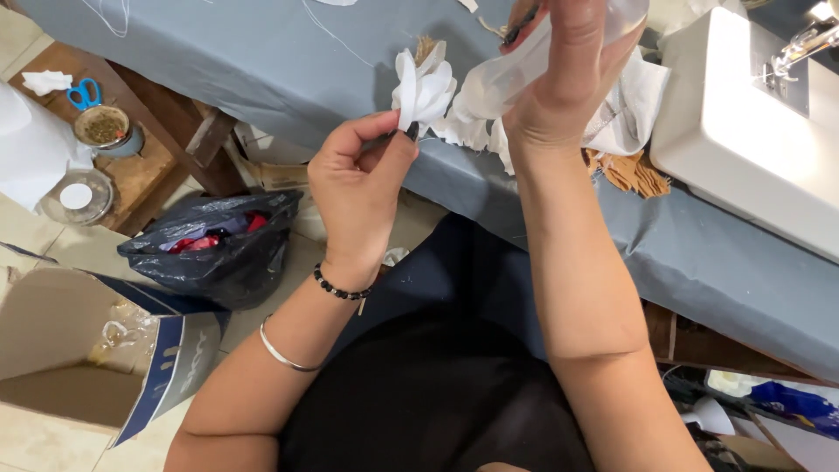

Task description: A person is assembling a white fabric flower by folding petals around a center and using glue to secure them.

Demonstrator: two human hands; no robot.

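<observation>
Two hands are working above the table (pixel 262 61) edge. Left hand (pixel 363 188) is pinching a white fabric flower (pixel 424 87) between thumb and forefinger, over grey cloth. Right hand (pixel 568 74) is closing on soft white fabric (pixel 498 83). Hard white sewing machine (pixel 752 122) is crowding the right; open floor (pixel 26 437) is lying left.

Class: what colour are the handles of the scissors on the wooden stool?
Blue; the scissors show in the head view.

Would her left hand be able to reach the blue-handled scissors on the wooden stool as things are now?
Probably not at once. The left hand is pinching the white fabric flower, so it is occupied. The blue-handled scissors lie uncovered on the wooden stool, off to the left, seemingly a stretch away.
</observation>
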